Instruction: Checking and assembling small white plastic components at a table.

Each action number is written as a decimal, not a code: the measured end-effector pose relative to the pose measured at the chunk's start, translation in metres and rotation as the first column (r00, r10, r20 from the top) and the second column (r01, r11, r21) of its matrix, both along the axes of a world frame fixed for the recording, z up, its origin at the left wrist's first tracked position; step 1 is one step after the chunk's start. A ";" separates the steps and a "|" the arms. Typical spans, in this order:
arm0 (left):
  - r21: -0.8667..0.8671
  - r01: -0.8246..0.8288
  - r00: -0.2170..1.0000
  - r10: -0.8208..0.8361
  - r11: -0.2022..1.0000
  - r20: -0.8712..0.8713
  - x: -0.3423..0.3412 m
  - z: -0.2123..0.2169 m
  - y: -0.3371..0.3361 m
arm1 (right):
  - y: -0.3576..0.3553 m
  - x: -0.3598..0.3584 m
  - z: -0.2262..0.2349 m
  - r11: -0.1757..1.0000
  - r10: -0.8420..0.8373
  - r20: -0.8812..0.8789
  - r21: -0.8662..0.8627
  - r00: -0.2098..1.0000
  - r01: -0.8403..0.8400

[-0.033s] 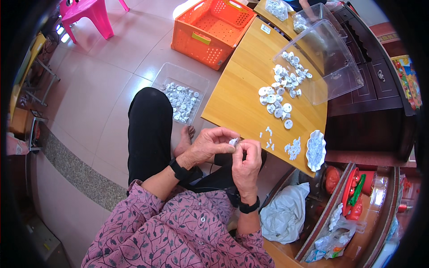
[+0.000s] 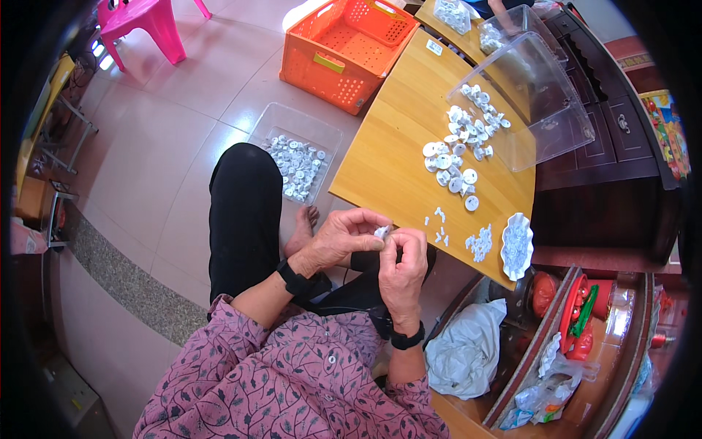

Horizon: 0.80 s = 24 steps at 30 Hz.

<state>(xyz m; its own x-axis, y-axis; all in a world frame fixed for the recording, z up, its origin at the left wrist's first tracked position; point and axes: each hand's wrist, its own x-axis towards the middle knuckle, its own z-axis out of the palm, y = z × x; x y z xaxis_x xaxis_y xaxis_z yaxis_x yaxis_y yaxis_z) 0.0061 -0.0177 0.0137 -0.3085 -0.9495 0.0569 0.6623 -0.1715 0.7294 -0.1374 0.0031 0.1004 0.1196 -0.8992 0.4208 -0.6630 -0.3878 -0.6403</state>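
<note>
Above my lap, my left hand (image 2: 338, 240) pinches a small white plastic part (image 2: 382, 232) between thumb and fingers. My right hand (image 2: 404, 276) is closed against it, thumb and fingertips pressed together; whatever they grip is too small or hidden. To the right on the wooden table (image 2: 387, 132) lie many round white plastic pieces (image 2: 470, 177) with stems. Closer to my hands are a few tiny white parts (image 2: 439, 213) and a small heap of similar tiny parts (image 2: 480, 244). A white scalloped dish (image 2: 518, 252) at the table edge holds more of them.
On the floor, a clear plastic bin (image 2: 330, 139) holds many white round pieces. An orange crate (image 2: 314, 77) stands behind it. A clear box (image 2: 563, 139) lies tilted on the table. A white bag (image 2: 468, 351) sits right of my arm. Someone's hand (image 2: 500, 9) shows at the far end.
</note>
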 end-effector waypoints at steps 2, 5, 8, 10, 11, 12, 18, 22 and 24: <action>0.013 0.001 1.000 0.000 1.000 -0.019 0.000 0.001 0.000 | 0.000 0.001 0.000 1.000 0.008 0.011 -0.002 1.000 -0.008; 0.030 0.005 0.999 -0.004 1.000 -0.045 0.001 0.002 0.001 | 0.002 0.000 0.001 0.998 0.006 0.111 0.058 0.994 -0.012; 0.039 0.017 0.998 -0.015 0.999 -0.058 0.001 0.004 0.000 | 0.002 -0.003 0.001 0.994 -0.014 0.173 0.108 0.985 -0.005; 0.043 0.034 0.997 -0.031 0.998 -0.068 0.002 0.003 0.000 | 0.002 -0.004 0.001 0.991 -0.023 0.193 0.131 0.981 -0.003; 0.045 0.047 0.996 -0.044 0.998 -0.075 0.002 0.003 0.000 | 0.002 -0.004 0.001 0.992 -0.022 0.180 0.123 0.983 0.000; 0.041 0.056 0.995 -0.052 0.998 -0.090 0.003 0.002 0.000 | 0.001 -0.004 0.000 0.993 -0.020 0.169 0.115 0.985 0.000; 0.030 0.027 0.999 -0.028 0.999 0.033 0.010 0.005 0.001 | 0.002 0.001 0.002 0.986 -0.014 0.191 0.167 0.982 -0.018; 0.042 -0.036 0.991 0.031 0.998 0.130 0.021 0.016 -0.001 | -0.005 0.000 0.003 0.989 0.035 0.170 0.134 0.985 -0.058; 0.096 -0.044 0.993 0.033 0.994 0.111 0.032 0.023 -0.001 | -0.010 -0.008 0.005 0.987 -0.013 0.177 0.157 0.984 -0.015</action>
<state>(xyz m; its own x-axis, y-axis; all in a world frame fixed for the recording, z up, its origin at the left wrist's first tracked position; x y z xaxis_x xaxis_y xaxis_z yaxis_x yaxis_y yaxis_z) 0.0385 -0.0187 0.0363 -0.2708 -0.9602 -0.0691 0.5875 -0.2217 0.7783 -0.1458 -0.0072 0.1054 0.0569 -0.9558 0.2884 -0.5330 -0.2734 -0.8008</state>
